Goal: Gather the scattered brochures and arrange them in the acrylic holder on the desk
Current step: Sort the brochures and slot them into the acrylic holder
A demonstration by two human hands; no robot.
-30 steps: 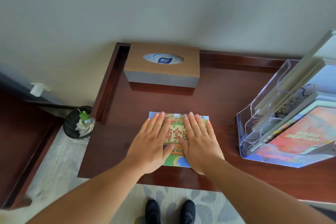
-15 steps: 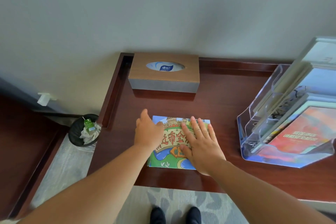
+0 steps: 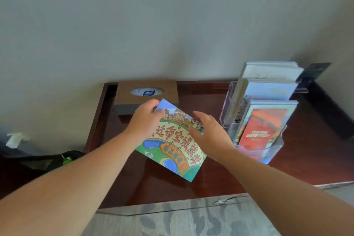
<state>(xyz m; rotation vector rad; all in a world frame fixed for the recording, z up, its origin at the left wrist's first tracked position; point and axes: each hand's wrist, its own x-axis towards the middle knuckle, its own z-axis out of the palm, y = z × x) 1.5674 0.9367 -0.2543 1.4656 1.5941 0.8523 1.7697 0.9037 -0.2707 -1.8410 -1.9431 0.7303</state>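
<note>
A colourful illustrated brochure [image 3: 176, 147] is lifted off the dark wooden desk [image 3: 191, 188] and tilted, its far left corner pinched in my left hand [image 3: 147, 119]. My right hand [image 3: 208, 132] hovers at the brochure's right edge with fingers spread; whether it touches the paper is unclear. To the right stands the tiered acrylic holder [image 3: 275, 145], holding several brochures: a red one [image 3: 262, 128] in the front tier, pale ones [image 3: 268, 90] behind.
A wooden tissue box [image 3: 147, 92] sits at the back of the desk against the wall. A black waste bin [image 3: 67, 159] with rubbish stands on the floor to the left. Patterned carpet [image 3: 182, 218] lies below the desk's front edge.
The brochure lay flat under both palms; now my left hand has gripped its corner and raised it, tilted, off the desk. My right hand has lifted off it. The view has swung upward.
</note>
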